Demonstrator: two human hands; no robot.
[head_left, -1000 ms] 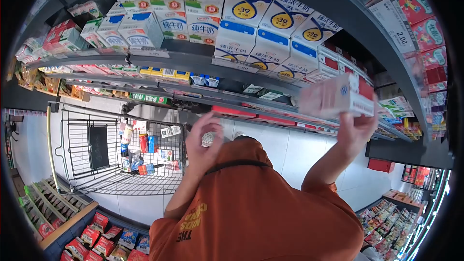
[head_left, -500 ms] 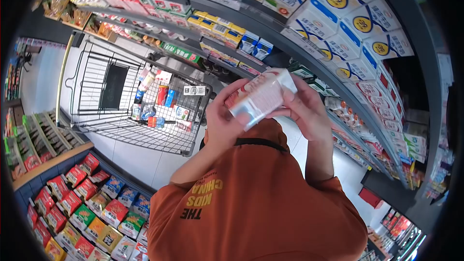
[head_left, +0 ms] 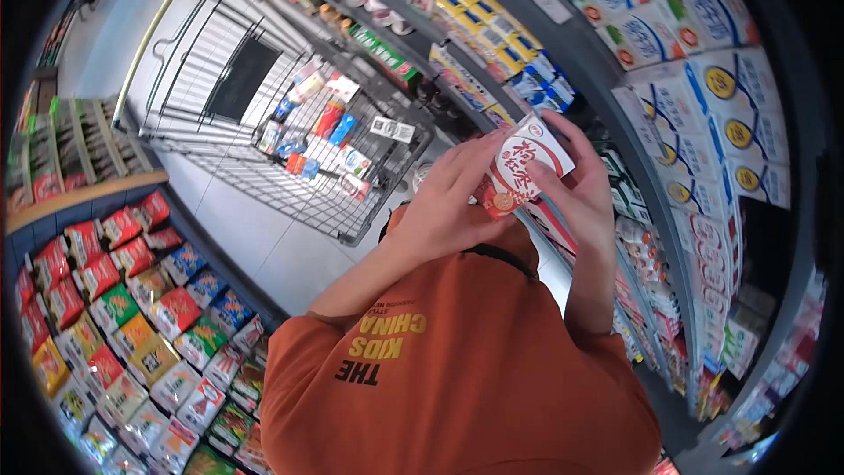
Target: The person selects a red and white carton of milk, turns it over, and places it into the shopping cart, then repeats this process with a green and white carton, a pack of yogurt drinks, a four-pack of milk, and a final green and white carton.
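Carton [head_left: 520,169] of white and red printed board, box-shaped, sits tilted just right of the frame's centre, between two bare hands. The left hand [head_left: 444,202] has its fingers bent against the carton's left side, thumb near the lower edge; the right hand [head_left: 582,198] curls round the other side, thumb on the printed face. Both grips are closed only as far as the carton allows. At upper left stands a black wire shopping cart [head_left: 243,79] with colourful packages; white-and-blue cartons [head_left: 734,132] with yellow emblems line the right; shiny multicoloured bags [head_left: 132,325] fill the lower left.
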